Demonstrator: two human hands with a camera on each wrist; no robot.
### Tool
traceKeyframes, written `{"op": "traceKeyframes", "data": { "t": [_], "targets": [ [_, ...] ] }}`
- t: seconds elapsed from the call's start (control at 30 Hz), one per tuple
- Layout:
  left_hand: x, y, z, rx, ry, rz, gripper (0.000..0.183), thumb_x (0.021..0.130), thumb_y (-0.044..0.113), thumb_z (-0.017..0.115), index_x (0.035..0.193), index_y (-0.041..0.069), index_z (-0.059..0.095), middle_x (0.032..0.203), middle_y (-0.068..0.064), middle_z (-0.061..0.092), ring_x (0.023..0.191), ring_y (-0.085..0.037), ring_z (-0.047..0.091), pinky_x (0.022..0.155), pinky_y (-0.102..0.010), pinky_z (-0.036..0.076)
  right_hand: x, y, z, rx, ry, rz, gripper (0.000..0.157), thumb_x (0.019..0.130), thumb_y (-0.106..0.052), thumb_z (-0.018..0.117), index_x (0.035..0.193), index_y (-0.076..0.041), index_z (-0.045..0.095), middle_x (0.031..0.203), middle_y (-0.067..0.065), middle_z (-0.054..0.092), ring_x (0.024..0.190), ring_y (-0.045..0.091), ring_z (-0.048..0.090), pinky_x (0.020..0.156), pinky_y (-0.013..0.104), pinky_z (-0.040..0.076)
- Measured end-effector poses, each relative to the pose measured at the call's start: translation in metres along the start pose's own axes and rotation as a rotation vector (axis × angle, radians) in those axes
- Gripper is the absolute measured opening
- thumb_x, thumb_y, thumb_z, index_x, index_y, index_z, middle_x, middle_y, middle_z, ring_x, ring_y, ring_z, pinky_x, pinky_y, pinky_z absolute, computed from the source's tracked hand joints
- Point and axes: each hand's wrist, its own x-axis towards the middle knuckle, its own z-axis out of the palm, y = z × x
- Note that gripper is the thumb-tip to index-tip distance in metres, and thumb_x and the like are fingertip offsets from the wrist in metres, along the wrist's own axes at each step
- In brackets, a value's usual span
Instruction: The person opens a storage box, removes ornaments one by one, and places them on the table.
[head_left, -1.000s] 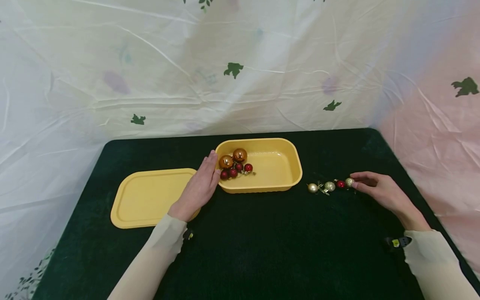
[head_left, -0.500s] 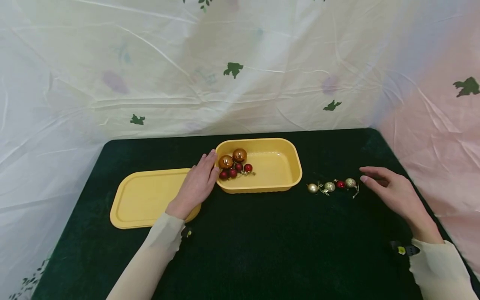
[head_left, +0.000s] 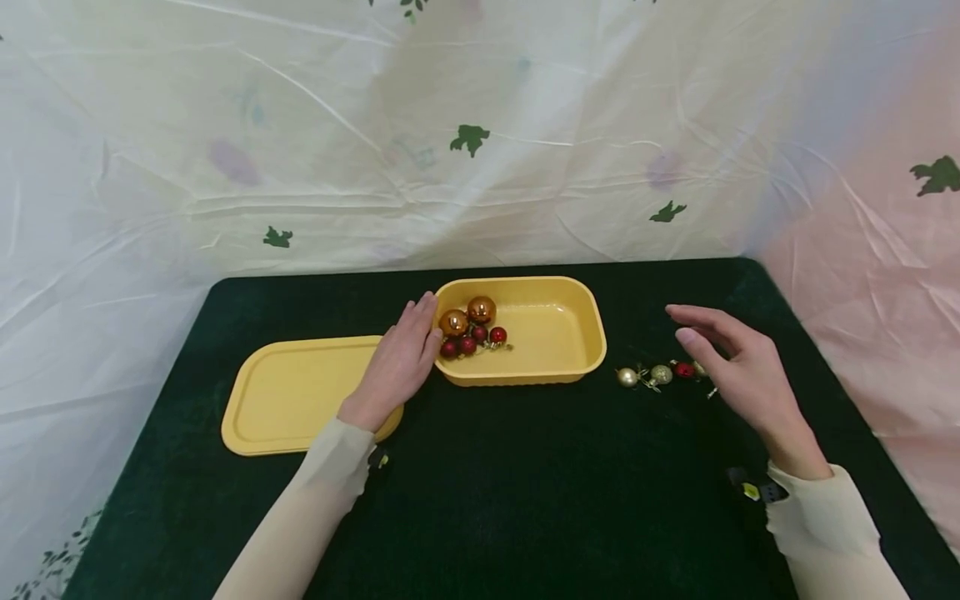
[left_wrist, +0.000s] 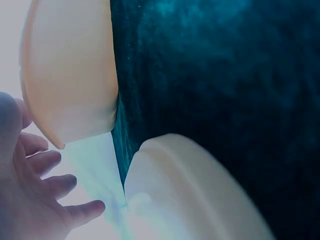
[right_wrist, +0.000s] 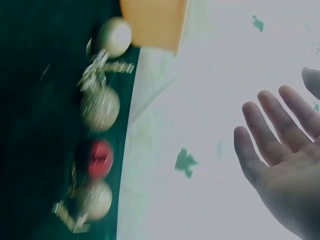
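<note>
1. Leftward since a moment ago goes the right hand: fingers parted, loosely bent, nothing held.
2. Yellow, rounded-rectangular, plastic-looking box: left hand beside it, straight fingers seemingly against its end.
3. Flat, yellow, plastic-looking lid, mostly left of those fingers.
4. Glossy amber and dark-red balls: inside the box, right of those fingers.
5. Small gold-and-red metallic-looking baubles, near the right fingers, untouched; best pass well clear, they look apt to roll.
</note>
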Motion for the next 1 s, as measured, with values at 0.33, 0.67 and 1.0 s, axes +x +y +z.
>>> {"op": "traceKeyframes", "data": {
  "t": [0.33,0.67,1.0],
  "targets": [
    [0.002,-0.001,0.003,0.027,-0.047,-0.015,0.058,0.114,0.033,0.035,0.165,0.009,0.023,0.173,-0.003,0.013,0.157,-0.033,0.020,0.121,-0.062,0.025,0.023,-0.026,0.036,0.069,-0.096,-0.107,0.038,0.105,-0.014,0.063,0.142,-0.021,0.064,0.140,-0.001,0.064,0.114,0.007,0.059,0.100,0.010,0.043],
    [0.001,-0.001,0.006,0.041,-0.053,-0.013,0.058,0.114,0.033,0.034,0.166,0.010,0.021,0.173,-0.004,0.012,0.157,-0.034,0.020,0.121,-0.062,0.026,0.045,-0.034,0.077,0.083,-0.216,-0.089,0.037,0.105,-0.029,0.064,0.139,-0.014,0.065,0.141,0.004,0.062,0.124,0.028,0.060,0.105,0.052,0.049],
    [0.000,0.002,0.007,0.064,-0.042,-0.013,0.059,0.114,0.032,0.035,0.165,0.008,0.020,0.173,-0.006,0.013,0.156,-0.035,0.021,0.119,-0.063,0.028,0.066,-0.043,0.111,0.089,-0.328,-0.098,0.043,0.104,-0.037,0.065,0.140,-0.014,0.064,0.143,0.006,0.061,0.131,0.026,0.057,0.109,0.055,0.047]
  ]
}}
